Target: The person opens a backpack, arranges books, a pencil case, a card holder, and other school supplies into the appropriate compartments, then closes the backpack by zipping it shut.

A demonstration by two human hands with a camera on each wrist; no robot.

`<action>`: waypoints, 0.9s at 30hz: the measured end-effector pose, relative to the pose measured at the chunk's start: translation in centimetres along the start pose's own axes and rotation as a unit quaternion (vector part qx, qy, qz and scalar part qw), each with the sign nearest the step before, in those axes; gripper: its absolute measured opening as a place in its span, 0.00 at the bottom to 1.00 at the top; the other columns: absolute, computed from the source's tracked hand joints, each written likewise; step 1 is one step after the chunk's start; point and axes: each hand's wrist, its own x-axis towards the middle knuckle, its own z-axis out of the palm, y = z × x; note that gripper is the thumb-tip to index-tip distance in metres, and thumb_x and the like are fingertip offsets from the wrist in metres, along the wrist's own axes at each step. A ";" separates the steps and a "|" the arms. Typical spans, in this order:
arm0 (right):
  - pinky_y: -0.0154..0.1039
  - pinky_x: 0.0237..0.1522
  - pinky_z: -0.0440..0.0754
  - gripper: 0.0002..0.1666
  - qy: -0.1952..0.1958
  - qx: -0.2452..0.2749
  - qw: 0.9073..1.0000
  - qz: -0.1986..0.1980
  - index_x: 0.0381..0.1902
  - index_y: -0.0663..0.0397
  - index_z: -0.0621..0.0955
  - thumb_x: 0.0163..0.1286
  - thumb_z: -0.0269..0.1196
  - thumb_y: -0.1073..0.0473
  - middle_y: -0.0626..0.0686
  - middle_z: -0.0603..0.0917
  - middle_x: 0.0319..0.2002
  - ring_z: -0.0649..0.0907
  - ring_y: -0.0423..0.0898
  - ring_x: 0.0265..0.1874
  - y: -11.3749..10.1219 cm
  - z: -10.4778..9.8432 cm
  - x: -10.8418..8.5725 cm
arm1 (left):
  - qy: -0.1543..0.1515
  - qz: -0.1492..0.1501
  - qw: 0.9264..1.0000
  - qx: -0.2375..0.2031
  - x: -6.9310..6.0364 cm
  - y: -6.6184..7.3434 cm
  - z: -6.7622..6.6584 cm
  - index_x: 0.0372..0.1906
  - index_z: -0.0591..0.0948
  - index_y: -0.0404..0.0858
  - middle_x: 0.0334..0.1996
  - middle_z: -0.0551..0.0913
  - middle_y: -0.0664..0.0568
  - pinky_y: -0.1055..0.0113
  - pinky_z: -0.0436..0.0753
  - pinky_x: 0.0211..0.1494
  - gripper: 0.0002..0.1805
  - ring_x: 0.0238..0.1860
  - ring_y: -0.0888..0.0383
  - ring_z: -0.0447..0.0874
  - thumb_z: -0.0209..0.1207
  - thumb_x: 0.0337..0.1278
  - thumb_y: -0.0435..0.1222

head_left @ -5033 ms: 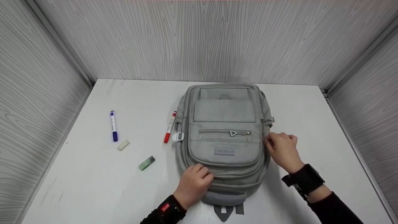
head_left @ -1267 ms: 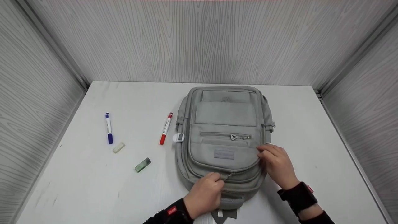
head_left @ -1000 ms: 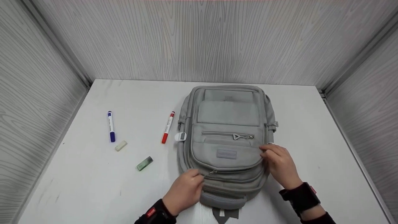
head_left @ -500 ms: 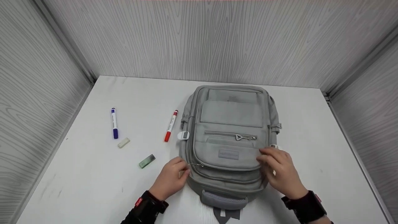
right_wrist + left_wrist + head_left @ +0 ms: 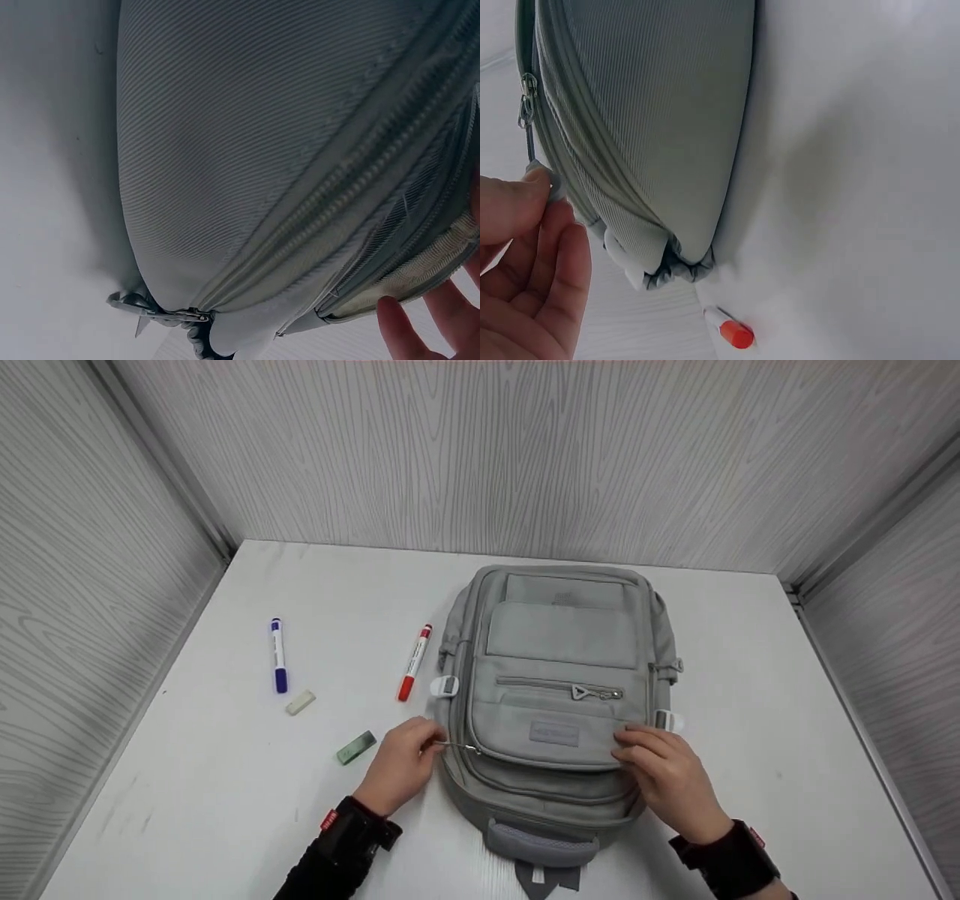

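A grey backpack (image 5: 562,634) lies front up on the white table, its carry handle (image 5: 541,844) towards me. At its lower left edge my left hand (image 5: 401,761) pinches the end of a zipper pull (image 5: 553,182) between thumb and fingers. The cord runs taut to the metal slider (image 5: 528,94) on the front pocket's zipper. On the other side, my right hand (image 5: 667,780) grips the loose edge of the front pocket (image 5: 555,733). The right wrist view shows that pocket unzipped there, with its pale lining (image 5: 412,270) visible beside my fingertips.
Left of the backpack lie a red marker (image 5: 415,663), a blue marker (image 5: 279,656), a small whitish block (image 5: 301,703) and a green block (image 5: 356,748). Grey wood-grain panels (image 5: 480,457) enclose the table at the back and sides.
My left hand has drawn the zipper pull leftward along the pocket's lower edge and round to its left corner. My right hand has moved from the bag's side onto the pocket edge.
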 end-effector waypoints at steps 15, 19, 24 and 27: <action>0.25 0.55 0.78 0.12 -0.023 0.049 0.998 -0.009 0.29 0.55 0.81 0.73 0.57 0.60 0.54 0.87 0.44 0.86 0.51 0.44 0.7 0.0 0.3 | -0.041 -0.038 0.996 0.071 10.1 -1.7 -1.7 0.29 0.82 0.34 0.31 0.85 0.43 0.53 0.81 0.42 0.03 0.35 0.46 0.83 0.60 0.53 0.24; 0.24 0.57 0.76 0.09 -0.030 0.068 0.997 -0.014 0.29 0.54 0.80 0.71 0.59 0.64 0.54 0.87 0.44 0.86 0.51 0.45 1.0 -0.1 0.3 | -0.018 -0.046 0.993 0.104 12.5 -1.3 -1.3 0.28 0.83 0.33 0.29 0.86 0.43 0.52 0.82 0.39 0.05 0.33 0.45 0.84 0.58 0.49 0.23; 0.22 0.58 0.75 0.06 -0.031 0.083 0.996 -0.015 0.31 0.54 0.82 0.66 0.62 0.68 0.53 0.87 0.44 0.86 0.51 0.45 1.2 -0.2 0.4 | 0.033 -0.075 0.990 0.112 13.8 -1.0 -0.3 0.26 0.80 0.33 0.27 0.86 0.41 0.52 0.81 0.34 0.06 0.31 0.43 0.84 0.55 0.45 0.22; 0.23 0.56 0.77 0.12 -0.025 0.080 0.996 -0.014 0.31 0.53 0.82 0.55 0.68 0.75 0.53 0.87 0.43 0.86 0.50 0.44 1.2 -0.2 0.4 | 0.041 -0.085 0.990 0.101 13.7 -1.2 0.0 0.27 0.81 0.32 0.28 0.86 0.40 0.52 0.81 0.35 0.05 0.32 0.42 0.85 0.56 0.48 0.22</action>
